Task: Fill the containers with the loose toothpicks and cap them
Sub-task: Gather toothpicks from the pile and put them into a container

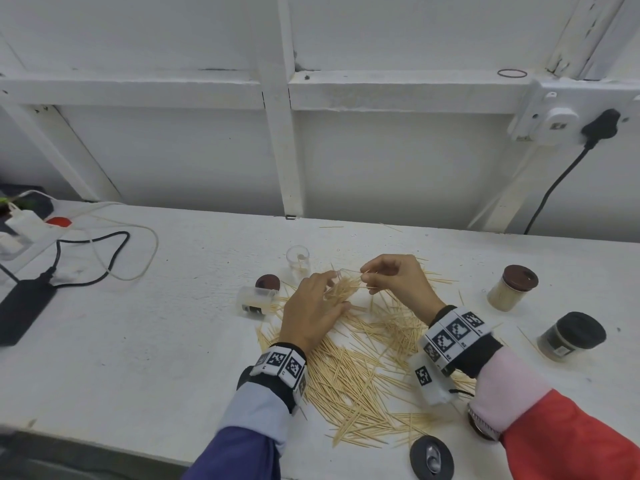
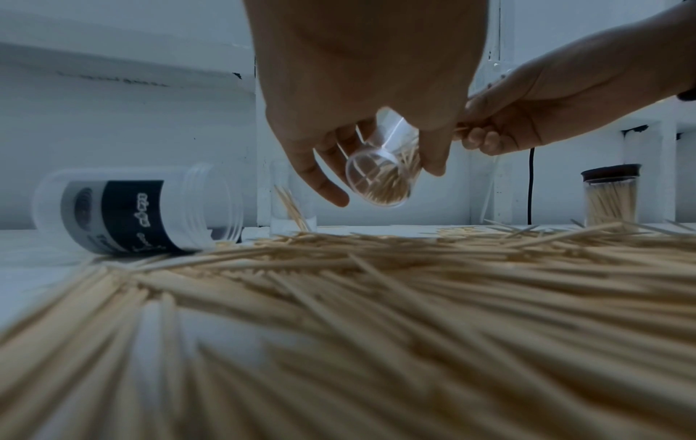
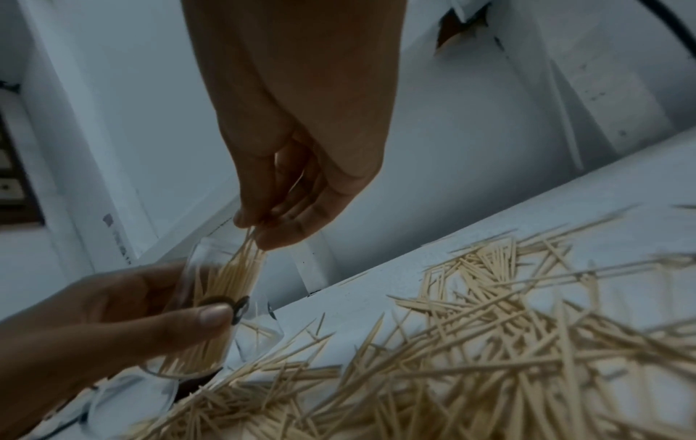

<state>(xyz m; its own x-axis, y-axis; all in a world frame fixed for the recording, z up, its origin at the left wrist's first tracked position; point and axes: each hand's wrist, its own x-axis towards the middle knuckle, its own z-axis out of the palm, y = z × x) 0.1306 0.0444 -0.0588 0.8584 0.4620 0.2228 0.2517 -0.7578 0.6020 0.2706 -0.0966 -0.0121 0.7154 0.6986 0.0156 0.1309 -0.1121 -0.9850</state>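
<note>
Currently, the left hand is gripping a clear container by its side wall, fingers and thumb curled round it, and is holding it tilted above the toothpick pile with the mouth angled toward the other hand. The right hand is pinching a small bundle of toothpicks between fingertips and thumb and is feeding the ends into the open mouth; the container is already holding many sticks.

Handling notes, as judgement:
- Toothpicks are looking light, stiff and pointed, and are likely snapping if bent. Taking them near one end, aligned in parallel, is letting the free ends enter together.
- A container of this kind is probably thin, smooth plastic and somewhat slippery; gripping it at mid-wall, clear of the rim, is keeping the mouth unobstructed.
- Crossed sticks are likely to jam at the rim.

Other task items are lying on the white table: an upright clear cup, a labelled container lying on its side beside a dark lid, and two capped jars at the right. Most toothpicks are remaining loose, so the task appears well short of completion.
</note>
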